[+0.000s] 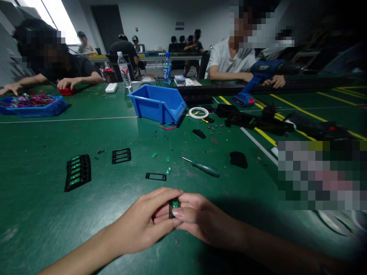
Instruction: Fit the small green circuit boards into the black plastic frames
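Near the front of the green table, my left hand (151, 215) and my right hand (202, 217) meet around a small black frame (171, 210) with a green circuit piece (175, 204) in it. Fingers of both hands grip the frame, and my right thumb lies over the green piece. Beyond my hands lie a single black frame (155, 176), some loose green pieces (168, 159) and a green-handled screwdriver (206, 168). Further left are joined empty black frames (121, 156) and a black stack holding green pieces (78, 172).
A blue bin (159, 105) stands mid-table, with a tape roll (198, 112) and small screws to its right. A blue drill (258, 80), black parts (238, 159), bottles (167, 68) and a tray of wires (34, 105) surround it. People sit across the table.
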`<state>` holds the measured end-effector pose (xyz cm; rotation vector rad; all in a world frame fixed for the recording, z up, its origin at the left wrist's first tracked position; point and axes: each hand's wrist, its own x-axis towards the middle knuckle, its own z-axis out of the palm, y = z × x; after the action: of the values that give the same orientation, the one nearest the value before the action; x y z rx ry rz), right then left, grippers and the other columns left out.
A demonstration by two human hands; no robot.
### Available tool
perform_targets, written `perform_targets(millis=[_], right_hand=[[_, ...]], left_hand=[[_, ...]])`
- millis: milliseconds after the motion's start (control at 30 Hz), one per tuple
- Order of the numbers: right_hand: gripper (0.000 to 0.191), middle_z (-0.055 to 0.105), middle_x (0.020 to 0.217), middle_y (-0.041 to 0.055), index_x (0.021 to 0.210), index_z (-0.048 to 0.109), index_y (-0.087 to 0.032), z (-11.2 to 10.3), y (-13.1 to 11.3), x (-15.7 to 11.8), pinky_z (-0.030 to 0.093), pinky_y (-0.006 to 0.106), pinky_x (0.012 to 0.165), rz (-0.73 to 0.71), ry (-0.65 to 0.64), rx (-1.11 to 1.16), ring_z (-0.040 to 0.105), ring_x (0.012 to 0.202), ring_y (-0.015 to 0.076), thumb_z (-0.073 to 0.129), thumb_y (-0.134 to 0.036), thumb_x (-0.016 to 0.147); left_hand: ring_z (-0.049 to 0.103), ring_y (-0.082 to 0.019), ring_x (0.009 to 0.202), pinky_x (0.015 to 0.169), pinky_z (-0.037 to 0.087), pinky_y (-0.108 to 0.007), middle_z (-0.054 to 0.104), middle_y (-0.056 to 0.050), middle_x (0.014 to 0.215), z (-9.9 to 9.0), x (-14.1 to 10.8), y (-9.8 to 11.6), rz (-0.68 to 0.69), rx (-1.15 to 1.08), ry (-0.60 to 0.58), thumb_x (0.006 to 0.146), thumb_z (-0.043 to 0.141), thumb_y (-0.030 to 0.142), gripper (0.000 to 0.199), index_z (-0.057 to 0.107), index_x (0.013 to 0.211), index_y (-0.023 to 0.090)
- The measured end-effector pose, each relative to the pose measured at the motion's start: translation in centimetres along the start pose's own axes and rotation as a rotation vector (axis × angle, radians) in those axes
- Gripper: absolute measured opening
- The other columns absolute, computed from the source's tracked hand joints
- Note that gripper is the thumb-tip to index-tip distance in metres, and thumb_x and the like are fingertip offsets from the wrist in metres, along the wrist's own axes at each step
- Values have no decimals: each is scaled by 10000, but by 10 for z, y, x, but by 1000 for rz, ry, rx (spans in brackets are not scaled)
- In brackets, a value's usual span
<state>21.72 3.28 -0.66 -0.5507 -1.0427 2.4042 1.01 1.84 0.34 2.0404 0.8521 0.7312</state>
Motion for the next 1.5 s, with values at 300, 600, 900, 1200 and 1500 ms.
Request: perform_targets(millis=[300, 600, 900, 1200, 1500], right_hand=[[218, 700, 1097, 113, 1107, 729, -140, 2, -3, 0, 467, 418, 1021, -1, -19, 13, 670, 1079, 232, 639, -233, 932], [205, 705, 1093, 104, 1105, 737, -159, 1, -1, -1, 462, 401, 1030, -7, -17, 25, 675, 1075, 215, 636, -221, 938], [192, 711, 1071, 101, 1088, 735, -157, 2, -1, 1, 469, 426, 1021, -19, -25, 52, 681, 1063, 229, 630, -206, 934], [212, 699, 1101, 112, 1105, 726, -150, 0, 1, 1, 456, 432, 1033, -14, -21, 41, 669, 1079, 229, 647, -248, 935], [195, 699, 1109, 103, 1096, 728, -158, 1, -1, 0, 458, 401, 1032, 1, -13, 33, 665, 1090, 217, 631, -221, 939]], left_hand=[[614, -194, 1183, 1012, 503, -328, 628, -61, 1304, 2, -1, -1, -7, 3, -2, 957, 638, 228, 550, 453, 1472, 289], [613, -185, 1182, 1012, 500, -314, 624, -51, 1308, 2, 0, -2, -2, 4, 6, 954, 643, 222, 569, 440, 1479, 303], [610, -185, 1188, 1015, 497, -313, 622, -54, 1323, 2, -1, -2, -2, 7, 4, 952, 646, 222, 570, 446, 1480, 295], [616, -174, 1174, 1003, 499, -300, 626, -48, 1308, 2, 0, -2, 4, -6, 5, 952, 644, 211, 565, 450, 1474, 298], [614, -184, 1179, 1003, 502, -311, 624, -57, 1319, 1, -1, -2, -5, -1, 2, 954, 641, 217, 563, 449, 1478, 293]])
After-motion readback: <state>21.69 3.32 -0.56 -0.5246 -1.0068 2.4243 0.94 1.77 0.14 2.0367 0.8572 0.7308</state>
